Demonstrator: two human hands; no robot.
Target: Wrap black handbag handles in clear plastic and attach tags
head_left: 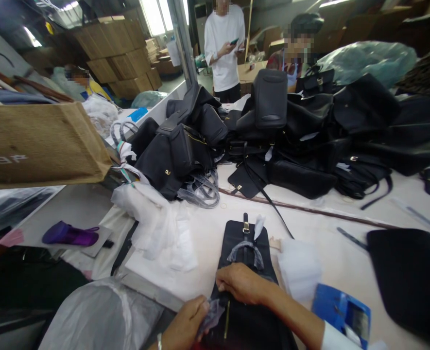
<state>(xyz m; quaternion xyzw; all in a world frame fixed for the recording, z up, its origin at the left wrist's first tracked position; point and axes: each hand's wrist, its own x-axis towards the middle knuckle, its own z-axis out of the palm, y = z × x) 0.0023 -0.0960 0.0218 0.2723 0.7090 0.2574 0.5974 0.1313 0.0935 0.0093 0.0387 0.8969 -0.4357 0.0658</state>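
A black handbag (244,311) lies flat on the white table right in front of me, its handle wrapped in clear film (246,250) and a gold buckle strap at its far end. My right hand (241,283) rests on the bag's middle, fingers curled down and pressed on the leather. My left hand (185,323) is at the bag's near left edge, fingers pinched on a crumpled piece of clear plastic wrap (212,315).
A big heap of black bags (291,126) covers the far table. White wrapping sheets (156,223) lie left, white foam (298,272) and a blue device (340,311) right, a black bag (411,277) far right. A brown jute bag (40,143) stands left. Two people stand behind.
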